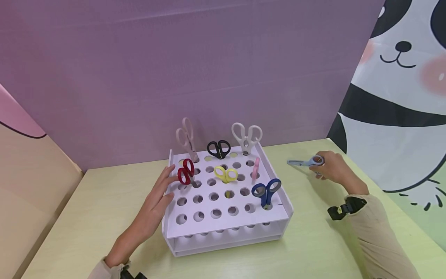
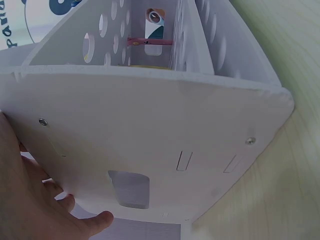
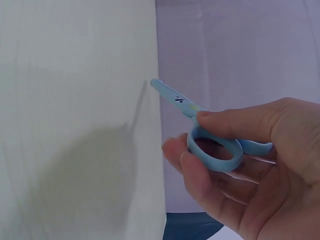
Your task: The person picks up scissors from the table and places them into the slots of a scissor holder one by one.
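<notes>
My right hand (image 1: 331,167) holds light blue scissors (image 1: 302,163) over the table, right of a white rack (image 1: 189,209) with round holes. In the right wrist view, the thumb and fingers pinch the scissors (image 3: 181,102) at the handle loops, blades pointing away from the hand. My left hand (image 1: 153,203) rests against the rack's left side, fingers extended near red scissors (image 1: 187,174). From the left wrist, its thumb lies along the side panel (image 2: 150,110). Also standing in holes are yellow scissors (image 1: 226,179), dark blue scissors (image 1: 267,195) and black scissors (image 1: 219,152).
White scissors (image 1: 246,144) and pale pink scissors (image 1: 190,145) stand in the rack's back row. A smaller pink pair (image 1: 256,169) is at its right side. The pale wooden table (image 1: 115,201) meets a purple backdrop (image 1: 174,77) behind. A panda-printed wall (image 1: 393,155) borders the right.
</notes>
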A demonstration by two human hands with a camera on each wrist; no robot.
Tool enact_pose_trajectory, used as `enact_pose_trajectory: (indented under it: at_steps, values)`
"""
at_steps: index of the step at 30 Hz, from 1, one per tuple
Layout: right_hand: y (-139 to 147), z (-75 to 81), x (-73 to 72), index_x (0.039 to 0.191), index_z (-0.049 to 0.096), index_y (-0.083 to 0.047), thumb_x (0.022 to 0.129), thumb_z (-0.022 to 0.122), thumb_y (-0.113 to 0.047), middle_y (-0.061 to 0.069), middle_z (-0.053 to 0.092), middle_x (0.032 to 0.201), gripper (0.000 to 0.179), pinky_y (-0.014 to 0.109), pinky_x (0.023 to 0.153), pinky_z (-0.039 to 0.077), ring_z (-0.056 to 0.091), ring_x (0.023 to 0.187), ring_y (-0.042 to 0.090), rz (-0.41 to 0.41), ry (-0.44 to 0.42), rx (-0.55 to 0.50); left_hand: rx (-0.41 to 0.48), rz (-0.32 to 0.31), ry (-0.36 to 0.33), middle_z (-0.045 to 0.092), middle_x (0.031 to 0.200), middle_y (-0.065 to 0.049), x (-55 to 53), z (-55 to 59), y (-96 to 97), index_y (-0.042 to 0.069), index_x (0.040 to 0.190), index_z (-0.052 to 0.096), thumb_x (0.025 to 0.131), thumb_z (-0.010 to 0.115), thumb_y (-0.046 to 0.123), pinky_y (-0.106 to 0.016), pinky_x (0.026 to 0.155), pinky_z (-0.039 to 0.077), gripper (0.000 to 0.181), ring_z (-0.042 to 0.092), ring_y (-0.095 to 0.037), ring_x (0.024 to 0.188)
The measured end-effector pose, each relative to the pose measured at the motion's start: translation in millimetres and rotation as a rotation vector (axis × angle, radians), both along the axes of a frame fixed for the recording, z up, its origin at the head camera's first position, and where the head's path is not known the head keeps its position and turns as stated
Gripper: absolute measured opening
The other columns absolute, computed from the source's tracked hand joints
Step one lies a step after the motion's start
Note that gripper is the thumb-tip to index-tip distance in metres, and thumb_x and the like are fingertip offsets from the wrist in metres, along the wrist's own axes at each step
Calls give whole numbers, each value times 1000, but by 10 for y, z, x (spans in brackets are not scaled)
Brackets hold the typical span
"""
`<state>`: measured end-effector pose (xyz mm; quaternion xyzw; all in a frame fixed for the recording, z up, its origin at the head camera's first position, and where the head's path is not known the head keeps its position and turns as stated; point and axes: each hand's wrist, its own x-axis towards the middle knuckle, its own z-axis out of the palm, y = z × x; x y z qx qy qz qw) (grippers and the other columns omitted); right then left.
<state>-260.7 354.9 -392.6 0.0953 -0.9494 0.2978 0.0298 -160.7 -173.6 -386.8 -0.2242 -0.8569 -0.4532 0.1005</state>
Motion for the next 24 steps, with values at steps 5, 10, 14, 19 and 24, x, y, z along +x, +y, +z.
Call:
enact_pose_trajectory:
  at_steps: [5, 10, 14, 19, 24]
  values:
    - [-27, 59, 22, 94, 61, 6, 90, 68, -4, 18, 70, 77, 13, 30, 52, 57, 71, 62, 24, -5, 27, -26, -2, 2, -4, 20, 165, 0, 5, 7, 6, 11, 138, 52, 100, 42, 11, -70, 114, 15, 39, 5, -24, 154]
    - [-77, 152, 62, 98, 61, 7, 90, 68, -4, 19, 70, 81, 15, 31, 53, 58, 72, 65, 26, -6, 42, -40, 2, 3, 6, 21, 164, -1, 9, 10, 7, 11, 139, 52, 100, 42, 12, -70, 113, 15, 39, 6, -27, 153]
    - [-130, 225, 105, 99, 61, 7, 90, 68, -4, 13, 70, 77, 16, 31, 53, 58, 72, 65, 27, -2, 60, -32, 7, 0, 5, 21, 164, -1, 9, 8, 5, 11, 138, 52, 101, 42, 13, -71, 113, 15, 39, 6, -27, 153]
    - [-186, 296, 146, 100, 62, 7, 91, 69, -5, 10, 70, 76, 17, 33, 54, 59, 72, 67, 29, -1, 76, -17, 8, -3, 3, 21, 164, -1, 7, 9, 2, 11, 139, 52, 101, 42, 13, -71, 113, 16, 39, 6, -27, 153]
    - [-231, 357, 179, 98, 62, 5, 91, 69, -7, 9, 71, 74, 15, 30, 52, 57, 71, 63, 24, 4, 105, 8, 4, -4, 3, 21, 164, 0, 5, 6, 0, 11, 139, 52, 101, 42, 13, -71, 113, 16, 39, 6, -28, 153]
